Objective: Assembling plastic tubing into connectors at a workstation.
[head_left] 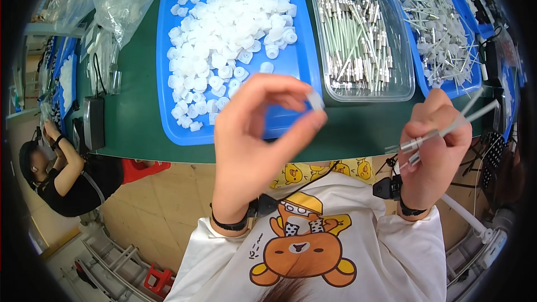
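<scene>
Pinching a small translucent white plastic cap [315, 100] between thumb and forefinger, the left hand [241, 134] is over the near right part of a blue rectangular plastic tray [303, 36], while the right hand [435, 148] grips slender white metal-ended rods [473, 114] near a clear plastic box [369, 97] on the green table [131, 106].

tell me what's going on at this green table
A person works here with both hands raised over the table's near edge. The left hand pinches a small whitish plastic piece between thumb and forefinger, while the right hand holds a couple of metal-ended pale rods. Similar white pieces fill much of the left blue tray. Metal-ended rods lie in the clear container, and the right blue tray holds white pieces mixed with rods.
</scene>
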`<state>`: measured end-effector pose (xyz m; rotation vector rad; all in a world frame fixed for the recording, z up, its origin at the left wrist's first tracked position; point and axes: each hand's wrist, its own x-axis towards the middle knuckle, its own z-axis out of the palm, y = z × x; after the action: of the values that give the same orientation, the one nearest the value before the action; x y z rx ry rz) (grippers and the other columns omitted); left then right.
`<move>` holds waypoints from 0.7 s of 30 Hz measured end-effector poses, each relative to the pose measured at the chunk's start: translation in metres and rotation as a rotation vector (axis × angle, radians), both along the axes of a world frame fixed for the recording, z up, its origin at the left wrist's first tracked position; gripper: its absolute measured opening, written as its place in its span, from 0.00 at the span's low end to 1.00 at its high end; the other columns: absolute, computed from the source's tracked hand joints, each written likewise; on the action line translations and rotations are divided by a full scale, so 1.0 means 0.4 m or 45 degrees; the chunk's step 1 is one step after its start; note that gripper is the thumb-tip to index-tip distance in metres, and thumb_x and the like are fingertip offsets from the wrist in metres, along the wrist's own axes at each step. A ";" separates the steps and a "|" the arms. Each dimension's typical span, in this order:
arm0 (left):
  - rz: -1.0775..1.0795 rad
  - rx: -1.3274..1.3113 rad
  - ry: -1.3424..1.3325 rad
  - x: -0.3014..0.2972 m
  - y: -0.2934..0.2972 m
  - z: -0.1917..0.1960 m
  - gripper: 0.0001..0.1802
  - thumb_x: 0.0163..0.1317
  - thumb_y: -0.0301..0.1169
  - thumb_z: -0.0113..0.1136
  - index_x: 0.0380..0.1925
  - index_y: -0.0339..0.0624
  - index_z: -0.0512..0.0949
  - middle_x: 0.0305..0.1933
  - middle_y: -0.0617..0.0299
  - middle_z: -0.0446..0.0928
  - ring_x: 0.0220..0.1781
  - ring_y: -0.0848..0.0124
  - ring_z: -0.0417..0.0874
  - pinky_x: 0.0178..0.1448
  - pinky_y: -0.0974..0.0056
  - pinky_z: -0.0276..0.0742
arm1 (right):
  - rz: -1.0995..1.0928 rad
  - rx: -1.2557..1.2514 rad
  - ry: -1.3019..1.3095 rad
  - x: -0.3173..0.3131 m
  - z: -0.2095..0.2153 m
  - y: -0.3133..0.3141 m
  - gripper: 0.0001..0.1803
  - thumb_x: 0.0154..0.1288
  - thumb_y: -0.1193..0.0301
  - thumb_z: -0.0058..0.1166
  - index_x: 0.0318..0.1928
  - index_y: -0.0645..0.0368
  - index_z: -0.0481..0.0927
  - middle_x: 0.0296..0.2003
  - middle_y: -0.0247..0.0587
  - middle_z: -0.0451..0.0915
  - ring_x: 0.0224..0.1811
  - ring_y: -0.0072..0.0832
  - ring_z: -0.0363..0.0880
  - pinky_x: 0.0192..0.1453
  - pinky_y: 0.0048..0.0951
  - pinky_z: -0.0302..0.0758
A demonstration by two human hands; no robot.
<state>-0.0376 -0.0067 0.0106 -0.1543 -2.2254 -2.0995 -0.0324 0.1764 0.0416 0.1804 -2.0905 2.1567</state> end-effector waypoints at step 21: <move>-0.582 1.194 -0.192 0.087 0.075 0.031 0.15 0.51 0.23 0.57 0.38 0.30 0.65 0.37 0.40 0.69 0.36 0.62 0.76 0.41 0.66 0.74 | 0.811 -0.138 0.552 -0.004 0.001 0.053 0.28 0.39 0.60 0.65 0.34 0.70 0.71 0.27 0.38 0.63 0.11 0.17 0.69 0.13 0.13 0.71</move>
<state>-0.0027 0.0232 0.0230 -0.4693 -1.0850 -3.2233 -0.0340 0.1976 0.0421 1.3234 -1.8067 2.2343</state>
